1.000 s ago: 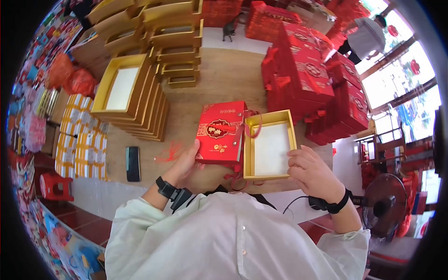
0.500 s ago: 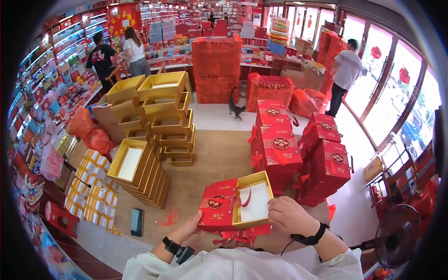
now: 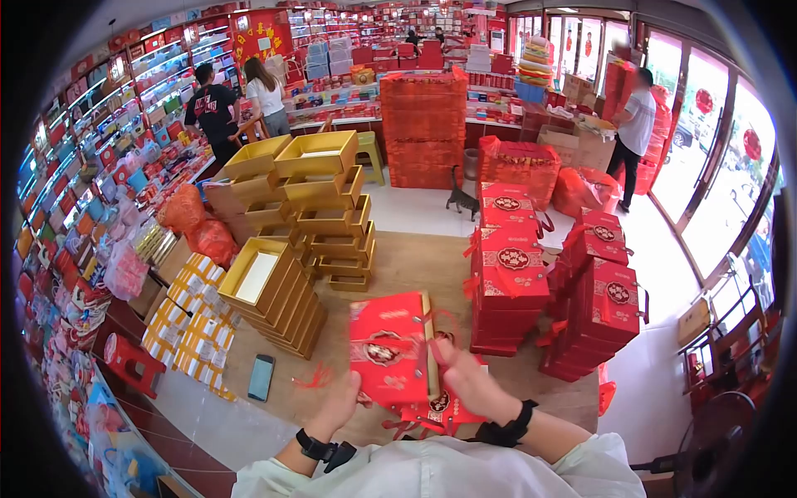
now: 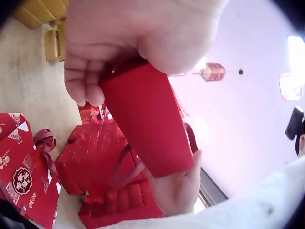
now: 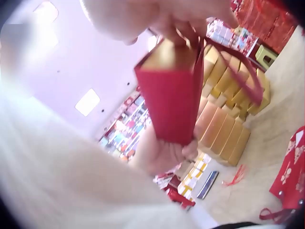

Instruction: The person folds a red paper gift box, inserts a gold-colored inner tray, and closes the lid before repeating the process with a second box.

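Note:
A red printed gift box sleeve [image 3: 383, 319] is tilted above the table in front of my body. My left hand [image 3: 339, 402] grips its lower left end, with the fingers bent around the sleeve in the left wrist view. Most of a gold drawer [image 3: 432, 378] is hidden inside the sleeve; a narrow strip shows at the right side. My right hand [image 3: 477, 388], blurred, presses at that end, and its fingers [image 5: 178, 31] touch the gold part in the right wrist view. A dark red ribbon [image 5: 238, 71] loops out beside them. Another red printed piece [image 3: 452, 415] lies underneath.
Stacked gold drawers [image 3: 274, 290] stand at left, with a phone [image 3: 261, 378] and red tassels [image 3: 313, 378] nearer me. Finished-looking red boxes [image 3: 510, 290] are piled at right. Beyond the wooden table [image 3: 415, 257] are a cat [image 3: 462, 199] and several people.
The gold drawer has slid left from beside the red sleeve to mostly inside it, my right hand moving with it. The head view has tilted up toward the shop.

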Motion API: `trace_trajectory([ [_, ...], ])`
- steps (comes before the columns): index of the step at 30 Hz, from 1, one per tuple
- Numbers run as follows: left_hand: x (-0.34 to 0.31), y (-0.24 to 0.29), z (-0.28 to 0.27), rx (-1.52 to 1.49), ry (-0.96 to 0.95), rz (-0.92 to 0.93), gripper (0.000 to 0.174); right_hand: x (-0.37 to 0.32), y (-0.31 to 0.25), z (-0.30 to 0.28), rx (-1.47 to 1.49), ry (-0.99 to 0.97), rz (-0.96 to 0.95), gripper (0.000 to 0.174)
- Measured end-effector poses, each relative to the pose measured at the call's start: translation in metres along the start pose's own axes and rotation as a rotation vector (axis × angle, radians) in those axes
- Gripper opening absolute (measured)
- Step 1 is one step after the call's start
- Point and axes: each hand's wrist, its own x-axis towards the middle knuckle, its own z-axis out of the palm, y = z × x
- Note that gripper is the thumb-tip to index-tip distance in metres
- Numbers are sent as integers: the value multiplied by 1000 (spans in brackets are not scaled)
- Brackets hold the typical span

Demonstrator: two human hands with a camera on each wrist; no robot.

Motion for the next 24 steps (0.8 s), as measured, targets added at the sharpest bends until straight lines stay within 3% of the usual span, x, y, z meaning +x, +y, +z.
trace_trajectory([
  [1, -4, 4, 7, 111, -2, 46, 47, -2, 5, 18, -191, 42, -67, 50],
  [4, -11, 19, 14, 312, 24, 184, 48, 10, -1, 13, -109, 87, -167, 48],
  [6, -10, 23, 13, 402, 51, 275, 50, 15, -1, 11, 532, 78, -62, 39],
  [8, -6, 21, 15, 502, 124, 471, 51, 17, 3, 13, 539, 174, 15, 34],
  [10, -5, 48, 29, 498, 121, 495, 51, 24, -1, 15, 619, 358, 111, 16],
  [13, 3, 55, 19, 480, 144, 537, 50, 25, -42, -13, 490, 337, 459, 8],
  [15, 12, 44, 1, 309, 107, 422, 49, 27, -24, -16, 594, 350, 246, 11],
  [17, 8, 53, 1, 298, 99, 377, 50, 28, -27, -20, 693, 327, 178, 17],
  [22, 11, 56, 0, 402, 59, 437, 52, 36, -30, -12, 625, 268, 168, 23],
  [24, 11, 54, 1, 398, 33, 432, 52, 43, -27, -2, 283, 360, -8, 15],
])
